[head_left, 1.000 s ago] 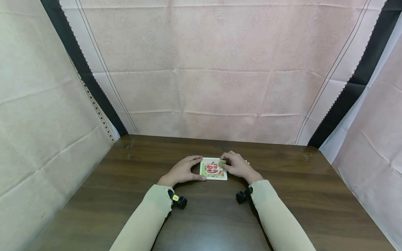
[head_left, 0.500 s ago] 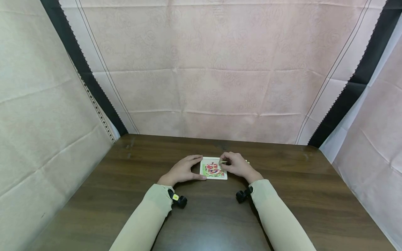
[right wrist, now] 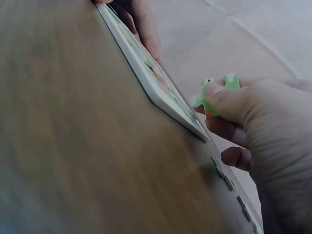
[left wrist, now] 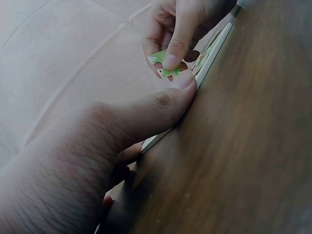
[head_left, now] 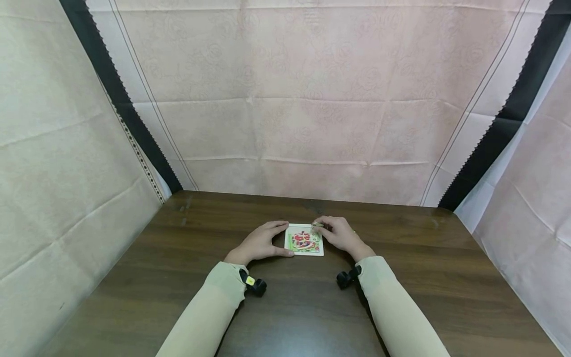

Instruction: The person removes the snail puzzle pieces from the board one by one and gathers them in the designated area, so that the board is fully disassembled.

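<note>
A white-framed puzzle board (head_left: pixel 304 253) with a red and green picture lies flat on the table. My left hand (head_left: pixel 260 243) grips the board's left side, its thumb (left wrist: pixel 165 105) along the near edge. Between thumb and fingers my right hand (head_left: pixel 342 235) pinches a green puzzle piece (left wrist: pixel 157 57) over the board's top right corner; the same piece (right wrist: pixel 233 82) shows in the right wrist view, held above the board (right wrist: pixel 161 100).
Loose puzzle pieces (right wrist: pixel 223 174) lie on the table beside the board, under my right hand. The brown wooden table (head_left: pixel 285 307) is bounded by pale cloth (head_left: pixel 312 124) at the back and sides.
The piece in my right hand has tilted and turned between the fingers, and the fingertips have shifted slightly. My left hand has stayed on the board.
</note>
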